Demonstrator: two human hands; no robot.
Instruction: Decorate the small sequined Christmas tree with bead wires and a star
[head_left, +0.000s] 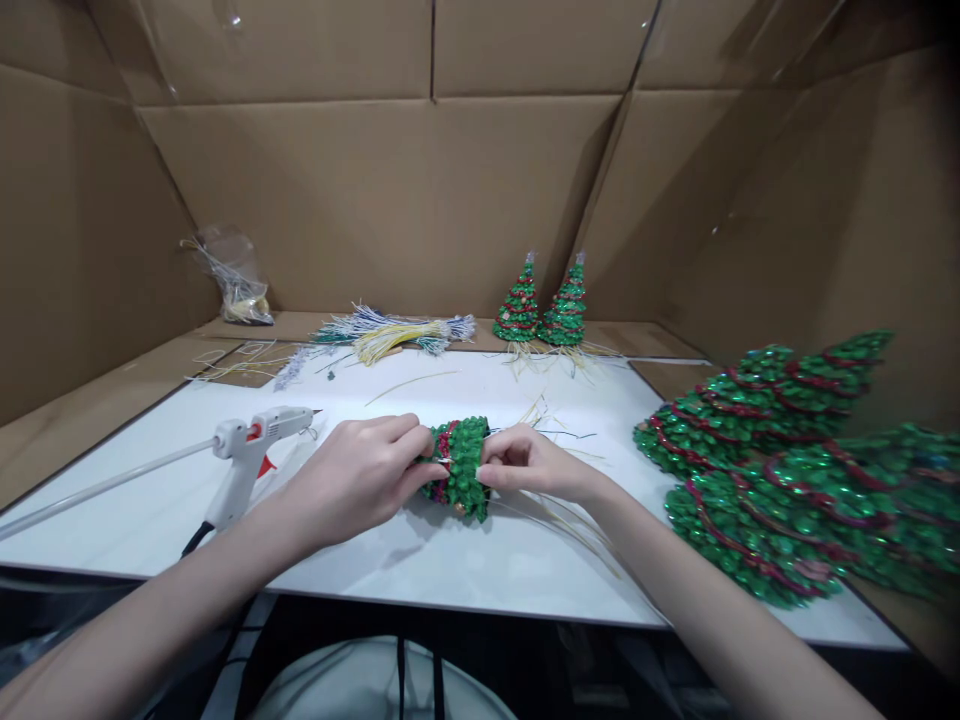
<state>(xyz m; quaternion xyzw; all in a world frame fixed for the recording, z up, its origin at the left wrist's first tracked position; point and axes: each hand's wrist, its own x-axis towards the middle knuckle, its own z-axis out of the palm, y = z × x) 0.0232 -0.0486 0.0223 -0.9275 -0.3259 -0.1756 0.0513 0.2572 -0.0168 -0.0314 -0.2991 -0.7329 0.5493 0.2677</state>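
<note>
Sequined tree (459, 468) pinched between both hands, mid-board, edges distant.

A white tabletop (450, 560) carried a glue gun (251, 450), a wire bundle (390, 335), two upright sequin trees (541, 305), a plastic bag (232, 275) and toppled larger trees (780, 470).

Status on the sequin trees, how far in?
Done: two small trees stand at the back; larger trees lie at the right. In hand: left hand and right hand grip a small tree lying sideways. Left: loose wire bundles remain unused; glue gun rests on the white board.
</note>
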